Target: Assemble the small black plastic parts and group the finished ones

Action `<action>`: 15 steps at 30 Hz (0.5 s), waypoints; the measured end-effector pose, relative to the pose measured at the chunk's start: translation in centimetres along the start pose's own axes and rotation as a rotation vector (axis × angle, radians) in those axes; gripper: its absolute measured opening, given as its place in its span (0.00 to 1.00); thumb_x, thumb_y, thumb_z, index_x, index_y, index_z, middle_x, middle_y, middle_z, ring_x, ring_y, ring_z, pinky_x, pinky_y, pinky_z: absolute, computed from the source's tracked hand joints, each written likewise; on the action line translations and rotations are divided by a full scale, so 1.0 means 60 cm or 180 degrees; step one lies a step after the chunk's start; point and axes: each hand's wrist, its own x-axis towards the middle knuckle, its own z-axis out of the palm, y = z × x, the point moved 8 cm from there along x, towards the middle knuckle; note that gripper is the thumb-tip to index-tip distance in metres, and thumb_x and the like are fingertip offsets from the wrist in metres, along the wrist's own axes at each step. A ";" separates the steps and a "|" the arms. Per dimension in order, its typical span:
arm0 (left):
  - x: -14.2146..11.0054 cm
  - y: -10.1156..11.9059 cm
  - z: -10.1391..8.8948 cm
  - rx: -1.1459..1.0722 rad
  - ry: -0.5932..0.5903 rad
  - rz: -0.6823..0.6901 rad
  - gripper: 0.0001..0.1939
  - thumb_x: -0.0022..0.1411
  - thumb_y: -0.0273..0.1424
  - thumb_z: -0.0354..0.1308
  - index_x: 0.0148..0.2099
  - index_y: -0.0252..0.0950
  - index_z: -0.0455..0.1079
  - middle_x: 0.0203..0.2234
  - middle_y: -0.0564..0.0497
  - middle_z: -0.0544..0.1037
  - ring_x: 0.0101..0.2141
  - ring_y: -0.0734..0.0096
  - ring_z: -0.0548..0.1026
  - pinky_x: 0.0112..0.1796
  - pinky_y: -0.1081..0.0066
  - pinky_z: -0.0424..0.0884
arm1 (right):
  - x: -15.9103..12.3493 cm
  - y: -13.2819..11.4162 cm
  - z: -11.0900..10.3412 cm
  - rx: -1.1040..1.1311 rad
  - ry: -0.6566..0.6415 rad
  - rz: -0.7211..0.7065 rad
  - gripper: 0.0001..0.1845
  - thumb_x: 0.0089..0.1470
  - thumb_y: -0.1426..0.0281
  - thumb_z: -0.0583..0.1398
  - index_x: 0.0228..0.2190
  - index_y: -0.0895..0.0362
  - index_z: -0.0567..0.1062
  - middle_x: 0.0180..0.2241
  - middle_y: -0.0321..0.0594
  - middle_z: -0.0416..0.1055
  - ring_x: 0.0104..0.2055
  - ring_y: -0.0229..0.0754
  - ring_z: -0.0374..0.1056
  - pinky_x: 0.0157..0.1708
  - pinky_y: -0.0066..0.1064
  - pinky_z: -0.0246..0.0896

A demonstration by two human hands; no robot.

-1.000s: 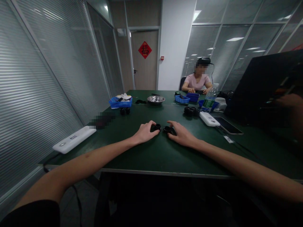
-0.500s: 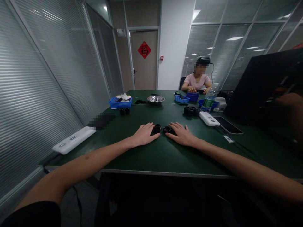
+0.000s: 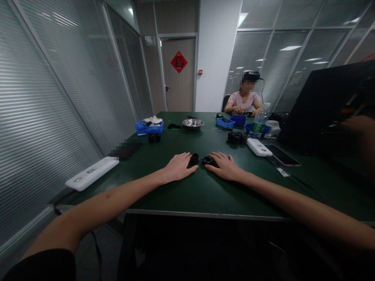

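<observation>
My left hand (image 3: 178, 168) lies flat on the green table (image 3: 181, 199), fingers stretched forward and thumb apart. Just right of it, in the gap by the thumb, stands a small black cylindrical part (image 3: 195, 158). My right hand (image 3: 225, 167) rests the same way, palm down with the thumb spread. Beside its thumb and fingertips sits a second black part with a ring-shaped top (image 3: 207, 160). Neither hand is closed round a part; whether the fingers touch them I cannot tell. A small space separates the two parts.
Several black parts (image 3: 236, 137) cluster at right, others (image 3: 154, 137) at left. Beyond are a metal bowl (image 3: 192, 124), blue baskets (image 3: 149, 128) and a bottle (image 3: 259, 124). White power banks (image 3: 92, 173) and a phone (image 3: 281, 154) flank my arms. A person (image 3: 245, 99) sits opposite.
My hands and the parts by them have not visibly moved. Across the table, the seated person's hand has shifted slightly.
</observation>
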 end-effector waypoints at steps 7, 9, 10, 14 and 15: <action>-0.001 0.002 -0.004 0.0029 0.0037 0.0026 0.46 0.69 0.60 0.39 0.69 0.25 0.60 0.68 0.32 0.63 0.67 0.47 0.63 0.66 0.53 0.58 | -0.001 -0.007 -0.006 -0.0015 0.0094 -0.0100 0.38 0.65 0.43 0.50 0.65 0.53 0.63 0.69 0.52 0.56 0.71 0.65 0.50 0.64 0.70 0.42; -0.002 0.006 -0.007 0.0059 0.0044 0.0043 0.46 0.70 0.59 0.39 0.69 0.24 0.60 0.67 0.32 0.63 0.67 0.47 0.63 0.66 0.53 0.58 | -0.002 -0.009 -0.009 -0.0029 0.0122 -0.0101 0.37 0.65 0.44 0.50 0.65 0.53 0.65 0.69 0.52 0.57 0.70 0.65 0.51 0.64 0.69 0.43; -0.002 0.007 -0.008 0.0070 0.0046 0.0045 0.45 0.70 0.59 0.39 0.69 0.24 0.60 0.67 0.32 0.63 0.67 0.47 0.63 0.66 0.54 0.58 | -0.002 -0.009 -0.010 -0.0032 0.0126 -0.0101 0.37 0.65 0.44 0.50 0.64 0.53 0.65 0.68 0.52 0.58 0.69 0.65 0.52 0.64 0.69 0.44; -0.003 0.007 -0.009 0.0038 0.0019 0.0012 0.44 0.70 0.58 0.41 0.69 0.26 0.60 0.68 0.33 0.63 0.67 0.47 0.63 0.66 0.53 0.58 | -0.002 -0.009 -0.009 -0.0005 0.0119 -0.0126 0.36 0.65 0.44 0.50 0.64 0.52 0.65 0.68 0.52 0.58 0.69 0.64 0.53 0.64 0.68 0.45; -0.004 0.007 -0.009 0.0021 0.0020 0.0010 0.43 0.70 0.58 0.41 0.69 0.26 0.61 0.68 0.33 0.63 0.67 0.47 0.63 0.66 0.53 0.58 | -0.002 -0.008 -0.009 0.0004 0.0117 -0.0130 0.36 0.65 0.43 0.50 0.64 0.52 0.65 0.68 0.52 0.58 0.69 0.63 0.52 0.64 0.68 0.45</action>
